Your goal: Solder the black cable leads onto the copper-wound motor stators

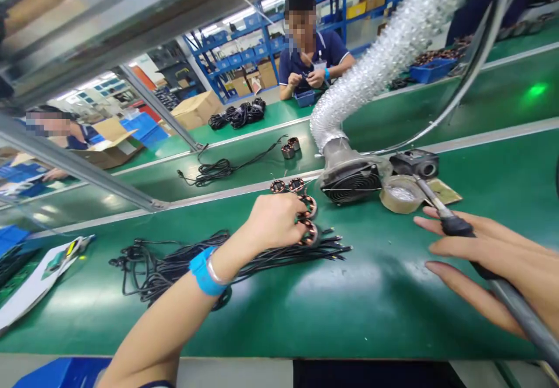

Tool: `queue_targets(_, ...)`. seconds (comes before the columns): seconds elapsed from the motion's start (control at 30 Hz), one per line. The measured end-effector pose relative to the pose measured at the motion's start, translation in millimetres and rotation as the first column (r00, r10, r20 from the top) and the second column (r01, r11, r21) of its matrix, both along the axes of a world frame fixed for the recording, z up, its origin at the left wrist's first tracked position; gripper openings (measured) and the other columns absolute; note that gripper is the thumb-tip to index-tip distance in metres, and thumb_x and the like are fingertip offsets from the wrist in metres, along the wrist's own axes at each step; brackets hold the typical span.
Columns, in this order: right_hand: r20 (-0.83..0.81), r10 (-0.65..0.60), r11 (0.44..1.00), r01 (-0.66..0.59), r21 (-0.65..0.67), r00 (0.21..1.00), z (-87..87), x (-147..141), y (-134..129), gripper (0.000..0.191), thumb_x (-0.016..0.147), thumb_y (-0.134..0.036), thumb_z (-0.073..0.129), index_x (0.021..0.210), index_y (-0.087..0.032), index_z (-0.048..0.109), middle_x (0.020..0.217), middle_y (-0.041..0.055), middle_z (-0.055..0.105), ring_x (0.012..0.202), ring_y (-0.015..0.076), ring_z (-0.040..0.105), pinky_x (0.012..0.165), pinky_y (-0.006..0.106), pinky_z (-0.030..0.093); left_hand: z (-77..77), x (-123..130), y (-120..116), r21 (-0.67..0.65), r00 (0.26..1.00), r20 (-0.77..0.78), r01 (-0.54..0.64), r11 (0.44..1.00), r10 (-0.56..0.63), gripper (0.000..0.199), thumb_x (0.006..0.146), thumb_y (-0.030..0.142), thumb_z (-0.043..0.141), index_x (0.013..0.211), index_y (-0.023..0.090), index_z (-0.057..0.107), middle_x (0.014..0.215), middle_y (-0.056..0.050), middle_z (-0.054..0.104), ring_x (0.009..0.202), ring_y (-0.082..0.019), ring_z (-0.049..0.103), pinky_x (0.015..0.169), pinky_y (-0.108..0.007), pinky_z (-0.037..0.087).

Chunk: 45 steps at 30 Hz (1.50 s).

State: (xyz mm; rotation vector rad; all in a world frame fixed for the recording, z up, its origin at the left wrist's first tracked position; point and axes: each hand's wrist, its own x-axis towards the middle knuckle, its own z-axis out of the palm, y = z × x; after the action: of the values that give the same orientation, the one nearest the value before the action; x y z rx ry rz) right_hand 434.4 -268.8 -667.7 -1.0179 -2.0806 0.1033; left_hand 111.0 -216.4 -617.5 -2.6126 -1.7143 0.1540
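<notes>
My left hand [279, 219], with a blue band at the wrist, is closed at two copper-wound motor stators; its fingers grip the upper stator [311, 206] and touch the lower stator [311, 233]. Just beyond it, two more stators [278, 186] stand near the bench rail. Under my forearm lies a bundle of black cables [174, 265], their stripped ends pointing right. At the right, my right hand [484, 254] has a soldering iron [454, 225] between its loosely extended fingers. The iron's metal tip points up and left, beside a dark iron holder [417, 163].
A fume fan [351, 181] with a silver flexible duct [375, 56] stands behind the bench middle, beside a roll of tape [400, 194]. Further back lie a coiled cable [213, 169] and more stators [288, 150]. A co-worker [312, 56] sits opposite. A metal post [87, 161] slants across the left.
</notes>
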Motion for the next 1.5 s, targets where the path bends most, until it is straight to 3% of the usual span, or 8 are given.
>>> queue_targets(0.17, -0.044, -0.036, 0.999, 0.035, -0.011, 0.998, -37.1, 9.5, -8.5, 0.022, 0.09, -0.029, 0.062, 0.111, -0.032, 0.056, 0.114, 0.0052, 0.072, 0.09, 0.0279, 0.074, 0.078, 0.043, 0.065, -28.2, 99.3, -3.9, -0.12, 0.991, 0.135, 0.036, 0.992, -0.02, 0.019, 0.076, 0.033, 0.061, 0.082, 0.021, 0.074, 0.09, -0.009, 0.074, 0.086, -0.029, 0.07, 0.067, -0.034, 0.049)
queue_targets(0.3, -0.083, -0.105, 0.981, 0.089, -0.172, 0.991, -63.7, 2.1, -17.3, 0.032, 0.09, -0.036, 0.064, 0.117, -0.027, 0.051, 0.103, 0.005, 0.073, 0.083, 0.0245, 0.074, 0.071, 0.037, 0.063, -50.6, 131.8, -1.6, -0.134, 0.98, 0.187, -0.036, 0.99, 0.061, 0.024, 0.081, 0.037, 0.058, 0.086, 0.019, 0.073, 0.093, -0.011, 0.073, 0.085, -0.029, 0.069, 0.069, -0.035, 0.049)
queue_targets(0.47, -0.111, -0.125, 0.97, 0.098, -0.223, 0.986, -77.6, -24.0, -8.6, 0.044, 0.083, -0.037, 0.069, 0.119, -0.024, 0.048, 0.105, 0.0074, 0.07, 0.089, 0.0267, 0.072, 0.074, 0.038, 0.061, -54.2, 97.3, -10.5, -0.234, 0.878, 0.454, -0.044, 0.971, 0.15, 0.038, 0.078, 0.028, 0.06, 0.115, 0.019, 0.062, 0.071, 0.002, 0.06, 0.066, -0.018, 0.057, 0.063, -0.029, 0.041)
queue_targets(0.63, -0.123, -0.069, 0.971, 0.038, -0.237, 0.99, -80.9, -33.5, -5.1, 0.04, 0.081, -0.028, 0.068, 0.115, -0.024, 0.048, 0.099, 0.0047, 0.069, 0.086, 0.023, 0.07, 0.074, 0.035, 0.06, -69.9, 62.2, -26.0, -0.414, 0.775, 0.567, -0.024, 0.91, 0.279, 0.021, 0.091, 0.027, 0.047, 0.102, 0.017, 0.061, 0.063, 0.005, 0.05, 0.06, -0.013, 0.048, 0.061, -0.026, 0.035)
queue_targets(0.87, -0.159, 0.05, 0.958, -0.092, -0.272, 0.986, -86.3, -23.9, -27.7, 0.046, 0.085, -0.036, 0.071, 0.122, -0.022, 0.048, 0.113, 0.0092, 0.067, 0.099, 0.0236, 0.071, 0.085, 0.036, 0.061, -94.7, 69.3, -38.0, -0.608, 0.702, 0.656, 0.273, 0.745, 0.278, 0.023, 0.091, 0.037, 0.055, 0.09, 0.016, 0.065, 0.066, 0.004, 0.051, 0.063, -0.011, 0.044, 0.06, -0.024, 0.033)
queue_targets(1.27, -0.182, -0.014, 0.972, -0.029, -0.233, 0.983, -94.3, -30.2, -37.5, 0.041, 0.088, -0.034, 0.069, 0.122, -0.022, 0.047, 0.114, 0.0112, 0.069, 0.096, 0.0238, 0.073, 0.083, 0.036, 0.064, -81.8, 99.5, -25.7, -0.778, 0.376, 0.626, 0.24, 0.58, 0.683, 0.039, 0.087, 0.052, 0.052, 0.073, 0.017, 0.056, 0.05, 0.008, 0.03, 0.049, -0.009, 0.023, 0.05, -0.024, 0.019)
queue_targets(1.4, -0.208, -0.002, 0.97, -0.049, -0.236, 0.978, -95.9, -31.2, -36.9, 0.04, 0.088, -0.032, 0.068, 0.121, -0.023, 0.048, 0.113, 0.0108, 0.069, 0.096, 0.0239, 0.073, 0.081, 0.037, 0.064, -74.6, 98.3, -32.5, -0.721, 0.518, 0.637, 0.139, 0.679, 0.571, 0.046, 0.084, 0.059, 0.058, 0.066, 0.017, 0.05, 0.054, 0.007, 0.032, 0.052, -0.008, 0.025, 0.05, -0.024, 0.018)
queue_targets(1.5, -0.22, 0.003, 0.969, -0.057, -0.239, 0.976, -97.0, -31.8, -36.5, 0.04, 0.087, -0.03, 0.069, 0.12, -0.023, 0.048, 0.116, 0.0109, 0.069, 0.099, 0.024, 0.072, 0.083, 0.038, 0.064, -69.5, 84.6, -36.6, -0.764, 0.638, 0.55, 0.123, 0.633, 0.539, 0.044, 0.082, 0.055, 0.063, 0.063, 0.017, 0.051, 0.055, 0.006, 0.038, 0.053, -0.008, 0.029, 0.051, -0.024, 0.021)
